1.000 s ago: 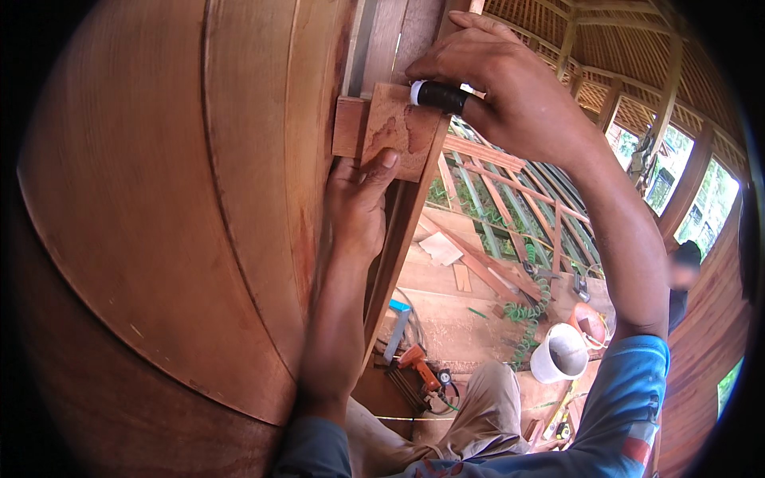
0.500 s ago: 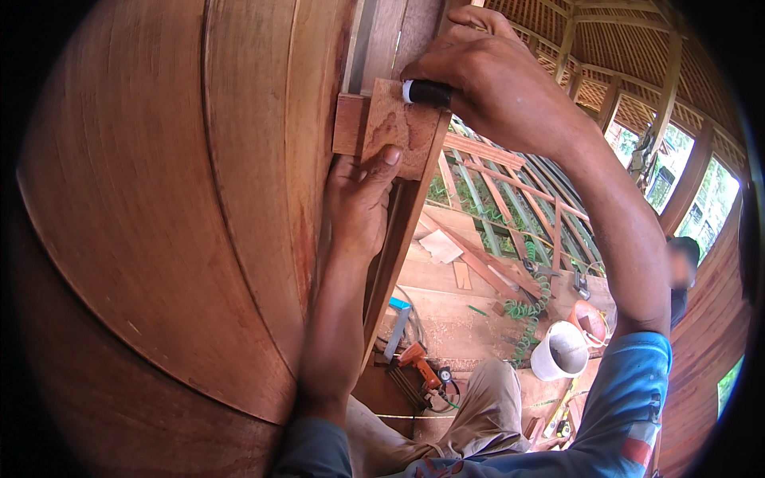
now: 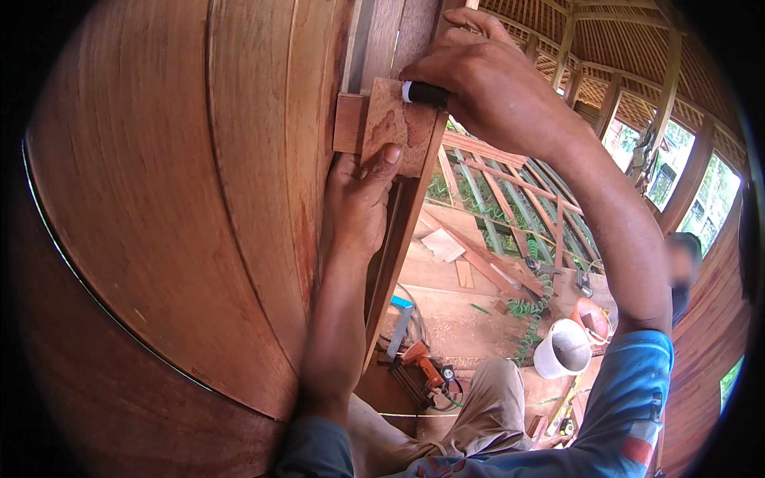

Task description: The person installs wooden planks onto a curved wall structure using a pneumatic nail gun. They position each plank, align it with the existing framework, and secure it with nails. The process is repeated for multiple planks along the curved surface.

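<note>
My left hand (image 3: 362, 199) grips a small reddish-brown wooden block (image 3: 402, 127) from below, its thumb lying on the front face. The block rests against an upright wooden post beside the plank wall (image 3: 151, 175). A second, shorter wood piece (image 3: 351, 123) shows at the block's left edge. Above and to the right, my right hand (image 3: 498, 84) is closed round a short black cylinder with a white end (image 3: 426, 94). That white end meets the upper part of the block. What lies inside the right palm is hidden.
Below are an orange nail gun (image 3: 421, 362), a try square with a blue handle (image 3: 398, 327), a white bucket (image 3: 562, 350) and an orange bucket (image 3: 591, 319). A green coiled hose (image 3: 526, 307) and loose boards lie on the floor beside open joists. Another person (image 3: 683, 267) is at the right.
The view has shifted very slightly. Both hands keep nearly the same hold, and the black cylinder stays against the block.
</note>
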`<state>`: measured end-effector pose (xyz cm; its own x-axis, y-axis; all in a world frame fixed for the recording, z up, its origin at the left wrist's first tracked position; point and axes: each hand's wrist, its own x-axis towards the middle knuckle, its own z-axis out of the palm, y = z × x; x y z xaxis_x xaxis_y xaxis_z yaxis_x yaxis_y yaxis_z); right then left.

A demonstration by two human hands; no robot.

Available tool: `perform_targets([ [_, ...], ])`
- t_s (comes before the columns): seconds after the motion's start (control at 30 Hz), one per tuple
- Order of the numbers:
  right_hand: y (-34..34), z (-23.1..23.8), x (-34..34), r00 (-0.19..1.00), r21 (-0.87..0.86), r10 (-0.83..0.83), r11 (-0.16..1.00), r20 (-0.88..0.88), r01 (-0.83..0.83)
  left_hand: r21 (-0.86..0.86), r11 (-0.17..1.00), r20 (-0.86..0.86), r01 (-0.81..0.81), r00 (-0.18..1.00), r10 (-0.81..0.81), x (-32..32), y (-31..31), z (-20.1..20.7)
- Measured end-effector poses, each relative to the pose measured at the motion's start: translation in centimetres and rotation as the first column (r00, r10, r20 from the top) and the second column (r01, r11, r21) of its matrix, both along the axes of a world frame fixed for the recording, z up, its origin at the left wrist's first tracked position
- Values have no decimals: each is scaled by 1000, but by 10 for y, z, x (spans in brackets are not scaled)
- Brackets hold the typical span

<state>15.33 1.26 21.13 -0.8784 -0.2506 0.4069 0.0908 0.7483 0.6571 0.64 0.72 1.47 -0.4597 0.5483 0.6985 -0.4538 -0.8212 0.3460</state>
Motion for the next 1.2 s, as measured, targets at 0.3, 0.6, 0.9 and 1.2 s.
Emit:
perform_targets([
  [0.3,10,-8,0,989,60,113,992,-100,-107,-23,1000,7,-6,1000,6,1,-3,2],
  [0.6,0,5,-4,999,-59,-7,998,-47,4,-52,999,21,-3,1000,5,3,-8,4],
  [0.9,-14,29,-10,998,-16,19,1000,62,-18,-13,1000,5,2,1000,-2,2,-5,6],
  [1.2,-8,-7,-28,990,24,-127,991,-53,129,-28,1000,-7,0,1000,0,1,-5,4],
])
